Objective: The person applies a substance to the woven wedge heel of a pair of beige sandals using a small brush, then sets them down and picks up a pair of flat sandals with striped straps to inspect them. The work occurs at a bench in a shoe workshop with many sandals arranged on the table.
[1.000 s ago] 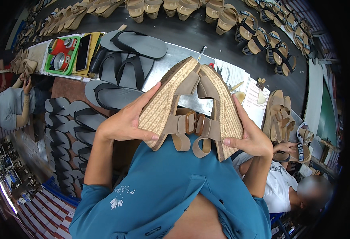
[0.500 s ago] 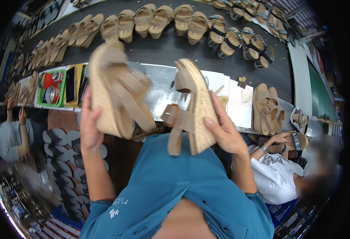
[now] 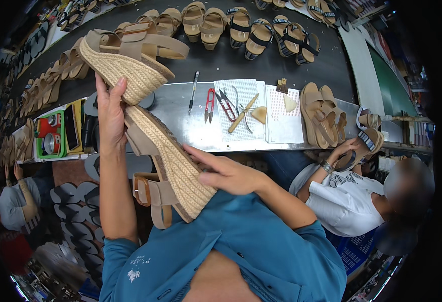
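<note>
Two beige wedge sandals with woven rope-look sides are in my hands. My left hand [image 3: 111,118] grips the upper wedge sandal [image 3: 125,73] by its woven side, thumb along the edge, its straps and buckle facing up and away. Below it, the lower wedge sandal [image 3: 173,156] slants toward my lap, its buckled ankle strap hanging to the left. The toe end of this one lies against my left hand and close under the upper sandal. My right hand [image 3: 231,173] holds the lower sandal at its sole, thumb on the woven side; some fingertips are hidden.
On the metal bench [image 3: 178,126] lie a pen [image 3: 194,93], red-handled snips [image 3: 209,105] and more tools on paper. A green tray [image 3: 54,136] stands left, a sandal pair [image 3: 324,116] right. Sandal rows line the dark belt [image 3: 191,65]. Co-workers sit on both sides.
The two sandals have come from apart to nearly touching, soles turned. My right hand and its sandal moved left. My left hand raised its sandal and turned it woven side toward me.
</note>
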`<action>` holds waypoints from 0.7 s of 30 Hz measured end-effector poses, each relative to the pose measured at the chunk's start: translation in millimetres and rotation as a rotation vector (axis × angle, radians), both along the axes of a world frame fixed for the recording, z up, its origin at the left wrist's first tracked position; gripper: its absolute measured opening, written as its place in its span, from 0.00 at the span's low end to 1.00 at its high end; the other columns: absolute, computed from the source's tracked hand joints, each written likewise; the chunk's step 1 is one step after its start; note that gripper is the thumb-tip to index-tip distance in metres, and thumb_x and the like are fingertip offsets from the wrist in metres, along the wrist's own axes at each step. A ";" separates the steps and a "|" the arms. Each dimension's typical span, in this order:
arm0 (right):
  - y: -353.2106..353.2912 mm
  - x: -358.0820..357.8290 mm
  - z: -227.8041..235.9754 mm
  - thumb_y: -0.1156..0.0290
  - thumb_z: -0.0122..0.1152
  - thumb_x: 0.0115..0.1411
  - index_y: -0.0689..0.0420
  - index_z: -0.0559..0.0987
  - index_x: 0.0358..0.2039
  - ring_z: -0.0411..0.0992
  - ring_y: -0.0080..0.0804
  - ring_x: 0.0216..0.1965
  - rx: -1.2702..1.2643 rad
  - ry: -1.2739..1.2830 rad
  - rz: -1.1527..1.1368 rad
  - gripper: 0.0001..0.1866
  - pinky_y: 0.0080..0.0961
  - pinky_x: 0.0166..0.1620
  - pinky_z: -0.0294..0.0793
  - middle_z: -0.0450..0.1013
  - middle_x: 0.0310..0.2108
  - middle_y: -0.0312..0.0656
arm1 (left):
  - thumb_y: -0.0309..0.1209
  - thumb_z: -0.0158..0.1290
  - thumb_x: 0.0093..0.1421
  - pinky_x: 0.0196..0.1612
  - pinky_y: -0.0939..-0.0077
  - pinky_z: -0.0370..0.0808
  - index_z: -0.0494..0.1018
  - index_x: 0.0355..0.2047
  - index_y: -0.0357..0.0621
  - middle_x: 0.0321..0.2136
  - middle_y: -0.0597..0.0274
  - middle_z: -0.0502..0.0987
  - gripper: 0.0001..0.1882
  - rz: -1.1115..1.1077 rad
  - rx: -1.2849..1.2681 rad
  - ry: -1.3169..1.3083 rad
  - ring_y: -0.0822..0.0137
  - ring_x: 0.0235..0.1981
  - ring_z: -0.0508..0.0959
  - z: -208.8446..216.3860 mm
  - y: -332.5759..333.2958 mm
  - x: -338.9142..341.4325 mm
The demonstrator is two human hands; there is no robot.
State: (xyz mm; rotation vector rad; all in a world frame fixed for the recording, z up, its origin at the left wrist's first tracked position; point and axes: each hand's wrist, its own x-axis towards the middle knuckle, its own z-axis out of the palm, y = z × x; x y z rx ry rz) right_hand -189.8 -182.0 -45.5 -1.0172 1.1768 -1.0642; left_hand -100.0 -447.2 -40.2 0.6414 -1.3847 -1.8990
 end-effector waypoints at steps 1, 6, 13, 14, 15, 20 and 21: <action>10.7 -4.3 -18.7 0.60 0.47 0.72 0.61 0.54 0.71 0.65 0.42 0.62 0.055 -0.156 -0.075 0.32 0.33 0.64 0.61 0.65 0.62 0.55 | 0.30 0.54 0.66 0.57 0.70 0.72 0.42 0.72 0.43 0.57 0.51 0.69 0.41 0.011 0.000 -0.005 0.64 0.56 0.73 2.0 1.6 1.0; 61.6 -14.8 -148.7 0.71 0.64 0.58 0.61 0.80 0.37 0.76 0.44 0.36 0.337 0.821 -0.909 0.09 0.36 0.40 0.74 0.76 0.34 0.45 | 0.31 0.54 0.66 0.61 0.71 0.67 0.42 0.71 0.40 0.58 0.50 0.68 0.41 0.056 -0.084 -0.016 0.63 0.57 0.72 9.2 -2.2 -0.9; 47.8 -16.5 -176.5 0.63 0.71 0.52 0.54 0.82 0.36 0.69 0.36 0.42 0.089 1.253 -0.949 0.12 0.35 0.47 0.64 0.74 0.36 0.37 | 0.30 0.53 0.66 0.61 0.70 0.65 0.42 0.71 0.37 0.58 0.48 0.68 0.41 0.086 -0.153 -0.009 0.64 0.57 0.71 19.2 2.7 -3.0; 46.6 -16.4 -178.6 0.63 0.71 0.52 0.53 0.83 0.36 0.69 0.35 0.43 0.083 1.270 -0.946 0.13 0.34 0.47 0.63 0.73 0.36 0.35 | 0.30 0.53 0.66 0.61 0.71 0.66 0.42 0.71 0.36 0.58 0.48 0.68 0.41 0.089 -0.156 0.001 0.64 0.57 0.71 20.1 2.5 -2.7; 47.3 -14.8 -182.0 0.63 0.71 0.52 0.53 0.83 0.36 0.69 0.35 0.42 0.067 1.266 -0.925 0.13 0.34 0.47 0.63 0.73 0.35 0.35 | 0.30 0.53 0.66 0.61 0.71 0.66 0.42 0.71 0.36 0.58 0.48 0.68 0.40 0.091 -0.160 -0.002 0.64 0.57 0.72 21.2 2.5 -1.7; 42.5 -9.7 -189.8 0.65 0.70 0.53 0.52 0.83 0.35 0.69 0.36 0.41 0.058 1.247 -0.895 0.10 0.36 0.45 0.63 0.72 0.34 0.34 | 0.28 0.53 0.65 0.60 0.71 0.67 0.45 0.70 0.36 0.57 0.49 0.69 0.39 0.105 -0.197 0.033 0.65 0.55 0.73 25.0 0.2 4.4; 41.5 -8.7 -190.4 0.66 0.70 0.53 0.52 0.83 0.35 0.69 0.36 0.41 0.070 1.250 -0.901 0.09 0.36 0.45 0.63 0.72 0.34 0.34 | 0.28 0.53 0.65 0.60 0.71 0.67 0.46 0.70 0.36 0.57 0.49 0.69 0.38 0.113 -0.184 0.035 0.65 0.55 0.73 25.5 0.7 5.5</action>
